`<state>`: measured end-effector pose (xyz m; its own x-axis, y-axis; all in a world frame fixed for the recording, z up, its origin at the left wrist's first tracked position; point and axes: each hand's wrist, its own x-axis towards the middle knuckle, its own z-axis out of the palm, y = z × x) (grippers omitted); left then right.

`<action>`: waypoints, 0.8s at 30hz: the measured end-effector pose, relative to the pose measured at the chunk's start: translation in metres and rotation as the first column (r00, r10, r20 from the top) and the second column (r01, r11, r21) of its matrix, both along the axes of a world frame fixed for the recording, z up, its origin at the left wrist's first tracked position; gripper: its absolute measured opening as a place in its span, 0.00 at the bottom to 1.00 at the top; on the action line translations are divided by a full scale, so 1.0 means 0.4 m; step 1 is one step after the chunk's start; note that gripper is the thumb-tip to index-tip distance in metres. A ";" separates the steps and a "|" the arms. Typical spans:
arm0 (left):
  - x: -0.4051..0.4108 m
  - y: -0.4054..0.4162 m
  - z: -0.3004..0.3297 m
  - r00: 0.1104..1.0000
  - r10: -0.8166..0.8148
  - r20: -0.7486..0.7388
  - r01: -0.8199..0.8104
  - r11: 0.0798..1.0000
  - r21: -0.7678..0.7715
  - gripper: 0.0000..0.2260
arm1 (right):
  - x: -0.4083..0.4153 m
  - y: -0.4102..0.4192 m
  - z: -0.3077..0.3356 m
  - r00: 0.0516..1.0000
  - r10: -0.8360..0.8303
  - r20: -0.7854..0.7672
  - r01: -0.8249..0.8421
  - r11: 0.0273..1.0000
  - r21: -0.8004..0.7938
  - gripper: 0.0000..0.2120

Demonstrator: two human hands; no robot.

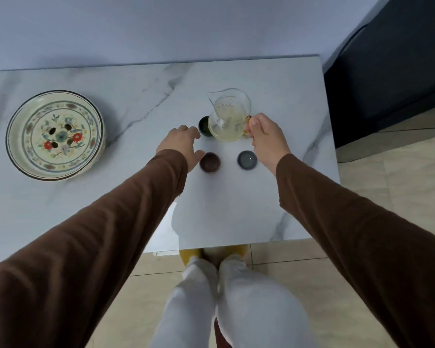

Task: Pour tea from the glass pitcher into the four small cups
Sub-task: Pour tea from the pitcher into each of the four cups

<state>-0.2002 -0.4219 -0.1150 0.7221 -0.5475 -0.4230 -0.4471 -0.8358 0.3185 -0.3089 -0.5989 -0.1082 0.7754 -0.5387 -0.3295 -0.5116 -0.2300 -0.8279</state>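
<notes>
Right hand clamped on pitcher handle | left hand spread | pitcher upright, spout far-left

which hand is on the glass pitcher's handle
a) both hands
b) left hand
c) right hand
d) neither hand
c: the right hand pinches the amber handle of the glass pitcher, while the left hand is spread open over the table beside the brown cup, off the pitcher.

Marble table: floral dish, three cups, glass pitcher
</notes>
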 end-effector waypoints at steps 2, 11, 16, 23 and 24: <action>-0.004 -0.005 -0.006 1.000 0.009 0.002 -0.009 1.000 -0.003 0.21 | -0.001 -0.015 -0.008 1.000 0.005 0.004 -0.005 1.000 0.000 0.15; -0.037 -0.052 -0.041 0.992 0.125 0.025 -0.125 0.992 0.000 0.21 | -0.002 -0.114 -0.044 0.993 0.113 0.019 -0.113 0.994 -0.010 0.16; -0.032 -0.072 -0.083 0.983 0.167 0.076 -0.166 0.986 -0.015 0.22 | 0.021 -0.179 -0.072 0.981 0.190 0.041 -0.184 0.976 -0.112 0.15; 0.030 -0.075 -0.147 0.972 0.103 0.212 -0.091 0.994 -0.065 0.22 | 0.086 -0.228 -0.110 0.948 0.300 0.103 -0.268 0.932 -0.245 0.14; 0.039 -0.074 -0.157 0.969 0.091 0.229 -0.077 0.995 -0.070 0.23 | 0.097 -0.232 -0.119 0.943 0.314 0.107 -0.277 0.924 -0.264 0.14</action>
